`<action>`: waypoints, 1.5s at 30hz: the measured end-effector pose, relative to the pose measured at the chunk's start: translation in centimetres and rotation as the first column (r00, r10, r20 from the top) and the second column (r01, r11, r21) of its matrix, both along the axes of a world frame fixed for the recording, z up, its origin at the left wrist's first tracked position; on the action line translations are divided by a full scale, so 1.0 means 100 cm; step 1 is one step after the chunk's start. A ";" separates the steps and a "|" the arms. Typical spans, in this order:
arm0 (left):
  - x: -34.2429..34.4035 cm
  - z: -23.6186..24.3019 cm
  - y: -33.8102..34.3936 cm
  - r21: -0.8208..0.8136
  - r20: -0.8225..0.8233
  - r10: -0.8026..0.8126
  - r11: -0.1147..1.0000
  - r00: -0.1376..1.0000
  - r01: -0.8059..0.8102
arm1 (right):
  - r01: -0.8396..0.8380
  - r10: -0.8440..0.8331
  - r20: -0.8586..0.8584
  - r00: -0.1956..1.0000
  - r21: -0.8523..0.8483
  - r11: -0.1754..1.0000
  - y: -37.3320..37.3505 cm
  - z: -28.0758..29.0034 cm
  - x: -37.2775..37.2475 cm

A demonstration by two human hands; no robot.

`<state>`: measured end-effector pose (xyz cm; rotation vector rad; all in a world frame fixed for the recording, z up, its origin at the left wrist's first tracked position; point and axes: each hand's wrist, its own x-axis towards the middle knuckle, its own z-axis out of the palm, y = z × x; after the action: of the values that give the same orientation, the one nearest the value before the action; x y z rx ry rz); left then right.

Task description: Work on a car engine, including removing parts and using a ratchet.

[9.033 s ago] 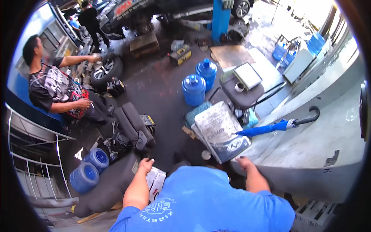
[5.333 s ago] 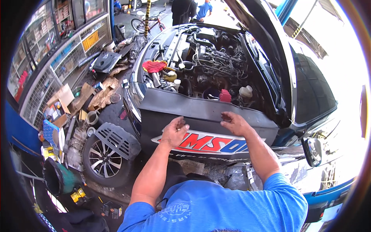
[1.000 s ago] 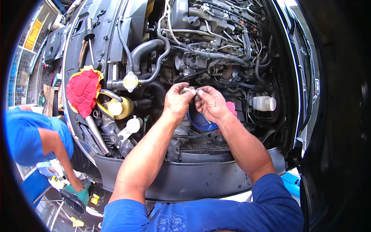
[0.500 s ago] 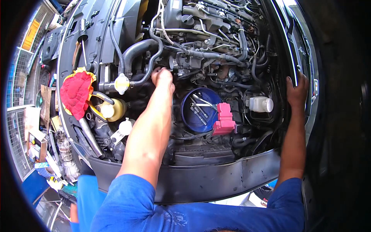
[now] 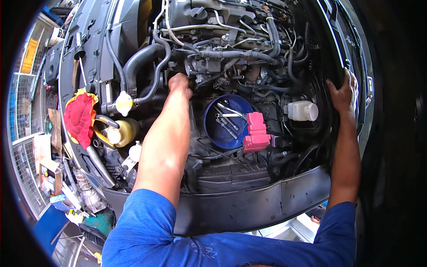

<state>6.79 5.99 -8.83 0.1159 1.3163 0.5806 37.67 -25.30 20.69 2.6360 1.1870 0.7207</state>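
Note:
My left hand (image 5: 179,84) reaches down into the engine bay beside the engine (image 5: 222,49), just right of a black hose (image 5: 159,80). Its fingers are curled closed, and whatever they grip is hidden behind the knuckles. On the right, my right hand (image 5: 342,94) leans on the car's fender edge (image 5: 348,62), thumb spread away from the fingers, holding nothing. Between my arms sits a blue bowl (image 5: 212,133) with several metal sockets and wrench-like tools (image 5: 227,121) in it. Against its right side is a pink-red plastic cover (image 5: 256,133).
A white reservoir (image 5: 302,111) stands right of the bowl. To the left are a yellowish capped bottle (image 5: 123,132), a red cloth with yellow edging (image 5: 80,118) and a coolant cap (image 5: 124,103). A black bumper panel (image 5: 249,212) crosses in front of me. Boxes and parts clutter the far left.
The view has shifted a little, so the engine sits slightly further left. My left hand has turned and its fingers show less. The right hand stays at the fender, its thumb now more spread.

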 end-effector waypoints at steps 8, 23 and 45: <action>0.003 0.009 -0.012 -0.061 -0.280 0.007 0.998 0.960 -0.025 | 0.086 -0.085 0.028 0.996 -0.049 0.995 0.001 -0.003 0.002; -0.012 0.024 0.014 0.016 -0.707 -0.656 0.358 0.264 0.934 | 0.028 -0.028 0.044 0.999 -0.002 1.000 0.001 -0.003 0.003; -0.009 0.047 0.022 -0.465 -0.848 0.010 -0.495 -0.530 0.735 | 0.072 -0.070 0.080 0.994 -0.022 0.997 -0.001 -0.005 0.003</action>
<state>5.91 8.14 -4.16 2.6763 0.9626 -0.8087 37.99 -25.42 20.23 2.5890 1.0693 0.7841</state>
